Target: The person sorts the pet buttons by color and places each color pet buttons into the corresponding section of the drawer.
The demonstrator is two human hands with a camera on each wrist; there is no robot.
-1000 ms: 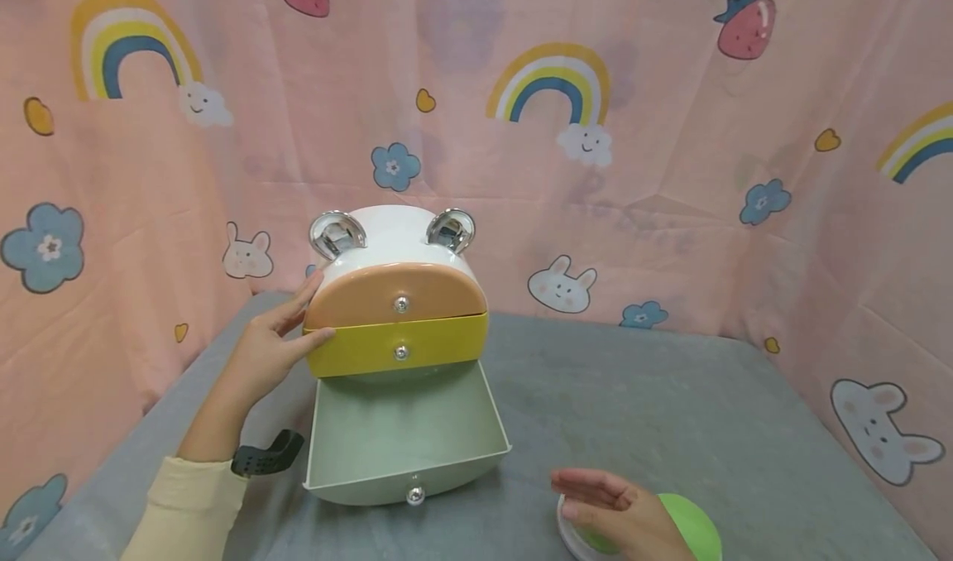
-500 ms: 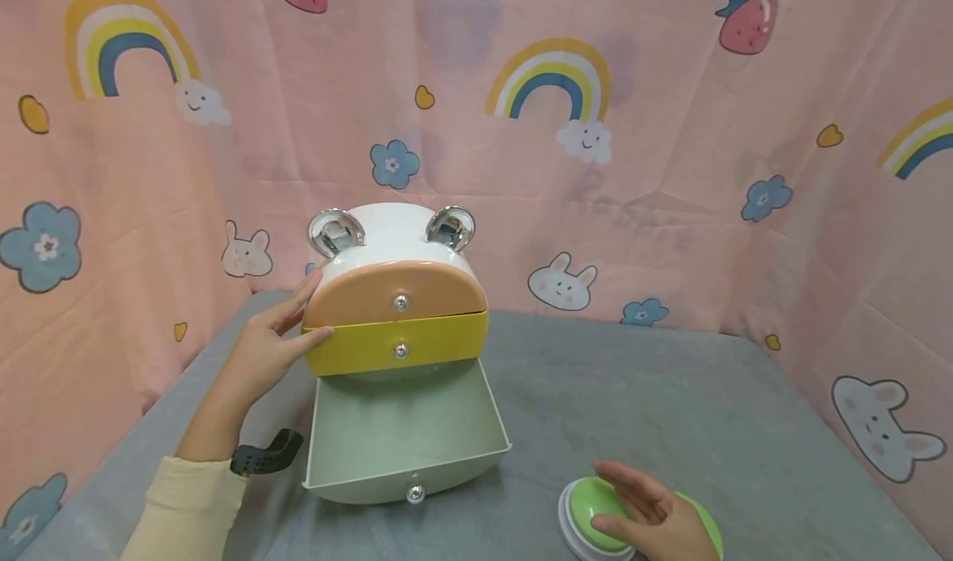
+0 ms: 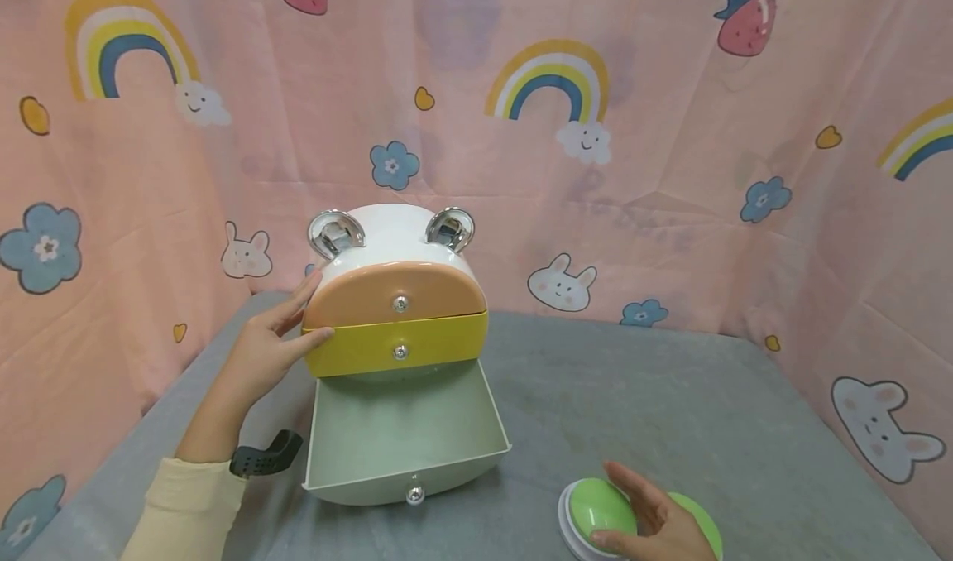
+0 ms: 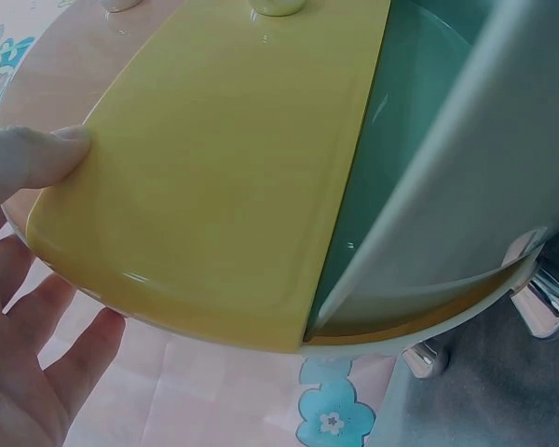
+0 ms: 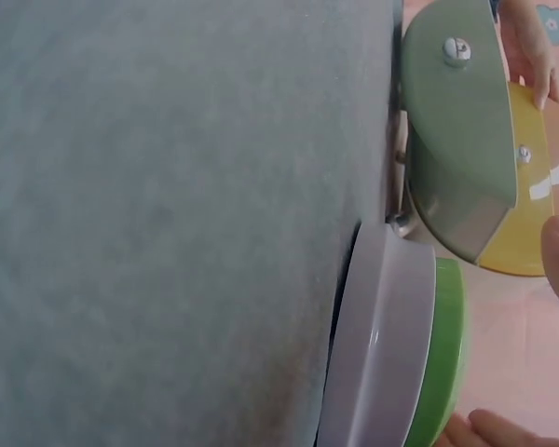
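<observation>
A small drawer cabinet [image 3: 395, 350] with a white top and silver ears stands left of centre in the head view. Its orange top drawer and yellow middle drawer are closed; the pale green bottom drawer [image 3: 405, 429] is pulled far out with nothing visible inside. My left hand [image 3: 270, 342] holds the cabinet's left side, thumb on the yellow front [image 4: 224, 177] and fingers along the side edge. My right hand [image 3: 658, 515] is spread with relaxed fingers over a round, green-topped object with a white base [image 3: 601, 515]. Whether its fingertips touch the green is unclear. A second green part shows behind the hand.
A grey cloth covers the table [image 3: 640, 395]. Pink printed curtains [image 3: 476, 73] hang behind it and at both sides. The open drawer's silver knob [image 3: 414, 495] juts toward the front edge. A dark band [image 3: 266, 453] sits on the left wrist.
My right hand has drawn right, off the left green dome, uncovering it and the white rim. My left hand and the drawer cabinet stay where they were.
</observation>
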